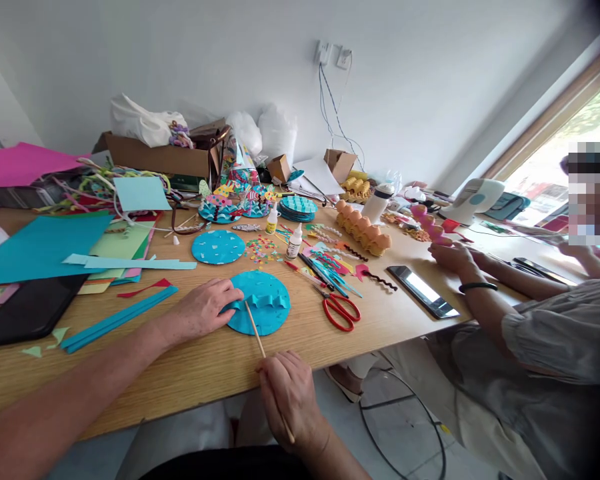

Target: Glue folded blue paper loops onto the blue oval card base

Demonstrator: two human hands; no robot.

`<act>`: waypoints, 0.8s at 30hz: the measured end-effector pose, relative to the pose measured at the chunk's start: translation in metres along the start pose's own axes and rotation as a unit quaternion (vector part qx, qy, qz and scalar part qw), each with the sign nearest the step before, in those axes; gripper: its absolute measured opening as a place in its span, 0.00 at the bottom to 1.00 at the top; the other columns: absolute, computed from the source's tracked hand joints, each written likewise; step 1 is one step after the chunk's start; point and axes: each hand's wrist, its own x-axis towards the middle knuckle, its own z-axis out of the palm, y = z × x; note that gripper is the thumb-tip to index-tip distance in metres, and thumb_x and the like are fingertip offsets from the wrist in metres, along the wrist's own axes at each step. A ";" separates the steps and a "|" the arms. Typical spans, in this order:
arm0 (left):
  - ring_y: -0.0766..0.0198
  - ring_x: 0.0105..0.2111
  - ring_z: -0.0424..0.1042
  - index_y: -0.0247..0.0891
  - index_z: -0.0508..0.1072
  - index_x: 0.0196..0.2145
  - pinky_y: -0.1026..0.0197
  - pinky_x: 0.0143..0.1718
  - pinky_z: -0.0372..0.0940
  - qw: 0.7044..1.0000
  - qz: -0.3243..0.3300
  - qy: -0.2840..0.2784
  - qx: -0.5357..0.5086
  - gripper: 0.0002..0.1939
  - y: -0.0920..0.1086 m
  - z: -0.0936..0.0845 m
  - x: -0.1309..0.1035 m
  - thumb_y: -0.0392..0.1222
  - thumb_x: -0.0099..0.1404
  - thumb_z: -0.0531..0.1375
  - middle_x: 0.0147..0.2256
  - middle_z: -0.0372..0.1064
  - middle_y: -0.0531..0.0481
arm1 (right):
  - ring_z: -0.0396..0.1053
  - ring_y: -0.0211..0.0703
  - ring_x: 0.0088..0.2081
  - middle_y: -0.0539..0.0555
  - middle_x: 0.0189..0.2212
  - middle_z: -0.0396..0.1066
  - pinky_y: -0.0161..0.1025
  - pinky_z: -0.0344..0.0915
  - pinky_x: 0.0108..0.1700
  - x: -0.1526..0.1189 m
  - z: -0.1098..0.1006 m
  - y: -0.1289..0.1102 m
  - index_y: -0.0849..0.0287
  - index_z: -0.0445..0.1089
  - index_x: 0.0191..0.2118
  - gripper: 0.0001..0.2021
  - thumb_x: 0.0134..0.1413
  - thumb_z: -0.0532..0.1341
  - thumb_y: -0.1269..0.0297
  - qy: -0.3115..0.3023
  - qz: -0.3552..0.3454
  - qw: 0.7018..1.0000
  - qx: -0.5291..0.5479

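Steady the wavy paper strip (266, 301) on the blue disc (260, 325) with left hand (205, 310); cannot tell if pinching. Press gently beside those fingertips, with right hand (289, 393) clamped on the wooden stick (255, 328).

The co-worker's face (594, 193) is disappearing behind blurred blocks, the picture's right edge is cutting off the body, the print on the glue bottle (293, 243) is staying too small to read, and the left edge is cropping the pink sheet (27, 163).
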 end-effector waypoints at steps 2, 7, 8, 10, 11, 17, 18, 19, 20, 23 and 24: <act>0.59 0.39 0.65 0.41 0.69 0.42 0.59 0.40 0.62 1.000 0.001 -0.006 0.000 0.10 0.001 -0.001 0.001 0.36 0.62 0.53 0.36 0.63 0.49 | 0.58 0.39 0.23 0.51 0.20 0.62 0.37 0.49 0.28 0.000 0.001 0.000 0.59 0.59 0.27 0.09 0.54 0.46 0.74 -0.013 -0.005 1.000 -0.012; 0.59 0.40 0.65 0.40 0.70 0.40 0.59 0.41 0.62 1.000 0.005 -0.012 0.008 0.10 0.003 -0.001 0.003 0.35 0.62 0.53 0.37 0.63 0.48 | 0.56 0.39 0.22 0.51 0.19 0.60 0.38 0.48 0.27 0.003 0.002 0.000 0.59 0.59 0.25 0.09 0.53 0.47 0.74 -0.035 -0.017 0.998 -0.041; 0.59 0.40 0.65 0.41 0.70 0.40 0.59 0.41 0.61 1.000 0.005 -0.012 0.011 0.10 0.003 0.000 0.004 0.34 0.61 0.53 0.37 0.63 0.49 | 0.56 0.39 0.22 0.51 0.19 0.60 0.38 0.48 0.27 0.003 0.002 0.000 0.59 0.59 0.24 0.10 0.53 0.47 0.74 -0.035 -0.019 0.998 -0.044; 0.59 0.39 0.65 0.41 0.70 0.39 0.60 0.41 0.62 1.000 0.005 -0.010 0.018 0.10 0.002 0.001 0.004 0.34 0.61 0.53 0.36 0.63 0.49 | 0.55 0.38 0.22 0.51 0.19 0.60 0.38 0.48 0.27 0.003 0.002 0.000 0.59 0.58 0.24 0.10 0.52 0.47 0.74 -0.036 -0.022 0.998 -0.046; 0.59 0.39 0.65 0.41 0.70 0.39 0.60 0.40 0.62 1.000 0.006 -0.010 0.022 0.10 0.002 0.001 0.005 0.34 0.61 0.53 0.36 0.63 0.49 | 0.55 0.38 0.22 0.51 0.18 0.60 0.38 0.48 0.26 0.003 0.002 0.000 0.59 0.58 0.24 0.10 0.52 0.47 0.74 -0.036 -0.022 0.998 -0.046; 0.58 0.39 0.66 0.40 0.70 0.38 0.59 0.41 0.62 0.999 0.004 -0.012 0.034 0.09 0.005 0.000 0.006 0.34 0.61 0.52 0.35 0.63 0.49 | 0.56 0.39 0.22 0.51 0.18 0.61 0.38 0.50 0.26 0.003 0.004 0.000 0.58 0.58 0.24 0.10 0.52 0.47 0.73 -0.030 -0.015 0.998 -0.045; 0.58 0.39 0.66 0.40 0.70 0.38 0.59 0.41 0.62 0.999 0.002 -0.013 0.032 0.10 0.005 -0.001 0.006 0.34 0.61 0.52 0.35 0.63 0.49 | 0.56 0.39 0.22 0.51 0.18 0.61 0.37 0.50 0.26 0.003 0.003 0.000 0.58 0.58 0.24 0.10 0.52 0.47 0.73 -0.025 -0.013 0.999 -0.041; 0.58 0.39 0.66 0.40 0.70 0.38 0.58 0.41 0.62 0.999 0.000 -0.013 0.030 0.10 0.006 -0.001 0.006 0.34 0.61 0.52 0.35 0.63 0.49 | 0.56 0.39 0.22 0.51 0.18 0.61 0.37 0.51 0.26 0.003 0.002 -0.001 0.58 0.58 0.25 0.09 0.52 0.47 0.73 -0.017 -0.012 0.999 -0.034; 0.58 0.39 0.66 0.40 0.70 0.38 0.58 0.41 0.62 1.000 -0.002 -0.013 0.026 0.10 0.006 -0.001 0.006 0.34 0.61 0.52 0.36 0.63 0.48 | 0.57 0.39 0.22 0.51 0.19 0.61 0.37 0.51 0.26 0.002 0.001 -0.001 0.58 0.58 0.25 0.09 0.52 0.46 0.73 -0.007 -0.011 1.000 -0.026; 0.58 0.39 0.66 0.40 0.69 0.39 0.58 0.40 0.62 1.000 -0.002 -0.006 0.012 0.10 0.004 0.000 0.006 0.34 0.61 0.52 0.36 0.64 0.48 | 0.57 0.38 0.22 0.51 0.19 0.61 0.37 0.51 0.26 -0.003 -0.005 -0.002 0.59 0.59 0.27 0.09 0.52 0.46 0.74 0.022 -0.015 1.000 0.001; 0.58 0.39 0.66 0.40 0.69 0.39 0.58 0.41 0.62 1.000 0.000 -0.002 0.008 0.10 0.003 0.001 0.005 0.34 0.61 0.52 0.36 0.64 0.48 | 0.57 0.38 0.22 0.51 0.19 0.61 0.37 0.51 0.26 -0.004 -0.007 -0.002 0.59 0.59 0.27 0.08 0.52 0.46 0.74 0.026 -0.015 1.000 0.006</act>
